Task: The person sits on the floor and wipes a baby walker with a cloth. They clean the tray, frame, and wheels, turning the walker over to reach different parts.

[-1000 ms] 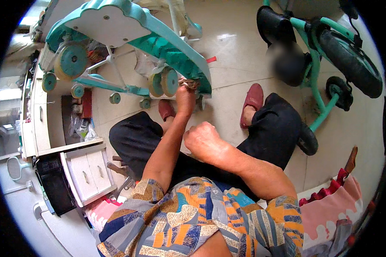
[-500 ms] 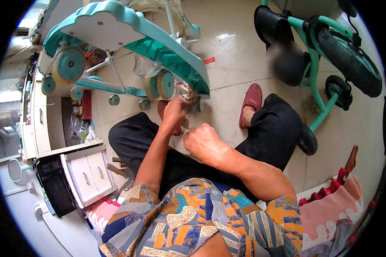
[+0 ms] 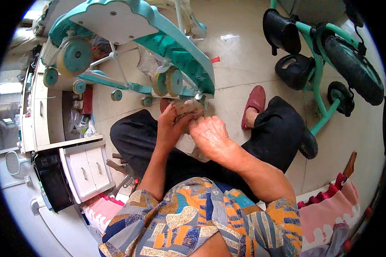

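Between my hands is a crumpled pale rag (image 3: 191, 108) with reddish marks. My left hand (image 3: 169, 121) is closed on its left side. My right hand (image 3: 209, 132) is closed at its lower right edge, fingers bent; the fingertips are partly hidden. Just beyond stands a teal and white baby walker (image 3: 176, 51), tipped up so its underside faces me. A pair of its yellow-rimmed caster wheels (image 3: 174, 81) is close to my left hand, which does not touch them. Another large caster wheel (image 3: 76, 56) shows farther left.
A teal and black tricycle (image 3: 319, 81) lies to the right. White cabinets (image 3: 83, 171) and a drawer of plastic bags (image 3: 83, 122) stand left. Pink fabric (image 3: 330, 210) lies at lower right. A red slipper (image 3: 255, 103) is on my foot on the tiled floor (image 3: 231, 64).
My left hand has drawn back from the walker's wheels with the rag. My right hand has risen slightly and now meets the rag. The whole view has shifted a little.
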`<state>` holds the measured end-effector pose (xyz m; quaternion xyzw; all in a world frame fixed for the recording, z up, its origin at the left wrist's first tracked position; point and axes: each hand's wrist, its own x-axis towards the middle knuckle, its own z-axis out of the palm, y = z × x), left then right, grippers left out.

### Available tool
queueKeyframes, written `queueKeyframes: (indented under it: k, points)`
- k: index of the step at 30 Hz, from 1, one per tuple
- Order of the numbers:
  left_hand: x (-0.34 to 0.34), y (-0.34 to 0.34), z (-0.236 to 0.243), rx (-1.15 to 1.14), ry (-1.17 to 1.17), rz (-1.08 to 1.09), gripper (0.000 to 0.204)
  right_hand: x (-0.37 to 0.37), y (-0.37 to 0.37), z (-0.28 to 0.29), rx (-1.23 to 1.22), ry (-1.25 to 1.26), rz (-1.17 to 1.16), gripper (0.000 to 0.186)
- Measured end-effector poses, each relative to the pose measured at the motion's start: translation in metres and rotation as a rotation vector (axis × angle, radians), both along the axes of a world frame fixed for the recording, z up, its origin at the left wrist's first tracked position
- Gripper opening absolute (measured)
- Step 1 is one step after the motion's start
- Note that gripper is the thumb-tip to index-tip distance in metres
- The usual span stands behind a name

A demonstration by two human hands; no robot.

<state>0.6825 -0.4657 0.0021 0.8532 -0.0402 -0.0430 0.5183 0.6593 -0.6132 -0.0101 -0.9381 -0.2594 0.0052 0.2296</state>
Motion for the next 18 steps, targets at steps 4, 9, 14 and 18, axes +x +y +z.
queueKeyframes:
  k: [4, 9, 14, 18]
  points:
    - [-0.003, 0.012, 0.005, -0.179, 0.327, 0.025, 0.033, 0.001, 0.0, 0.004, 0.083, 0.022, -0.082, 0.009]
    - [-0.001, 0.009, 0.01, 0.034, 0.23, -0.004, 0.032, 0.006, -0.011, 0.011, 0.067, 0.083, -0.124, 0.007]
    - [-0.003, 0.01, 0.012, 0.367, -0.206, 0.025, 0.017, 0.007, -0.017, 0.015, 0.039, 0.12, -0.126, 0.007]
    - [-0.007, -0.003, 0.034, 0.351, -0.15, 0.056, 0.019, 0.008, -0.015, 0.014, 0.093, 0.068, -0.153, 0.02]
